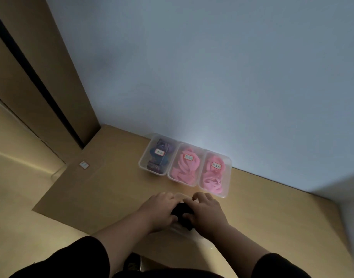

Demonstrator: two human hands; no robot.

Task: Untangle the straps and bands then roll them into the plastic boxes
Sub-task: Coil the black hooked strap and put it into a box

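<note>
Head view, dim light, soft focus throughout. Wooden table (104, 189) set against a pale wall (212, 67).

Both hands low centre, close together over a clear plastic box (180, 230). Only slivers of that box show: a faint rim past the fingertips and a pale edge below the hands; the rest is covered.

Left hand (160, 210) and right hand (207, 212) are both curled around a black bundle (182, 214), thumbs pressing its near side, fingers wrapped over the far side. The bundle sits between the palms, apparently inside the box or at its rim; the hands hide which. Whether it is rolled or loose cannot be made out.

Three more clear boxes in a row at the back, touching one another and close to the wall:
- Left box (144, 164): dark purple and blue rolled bands (161, 159), white label on top.
- Middle box (173, 177): pink bands (185, 167), coiled, white label.
- Right box (228, 177): pink bands, looser loops, white label (216, 165).
Label writing too blurred to read.

Small white square tag (84, 165) lies flat on the table, well to the left of the boxes.

Dark sleeves (71, 259) cut off by the bottom edge.
</note>
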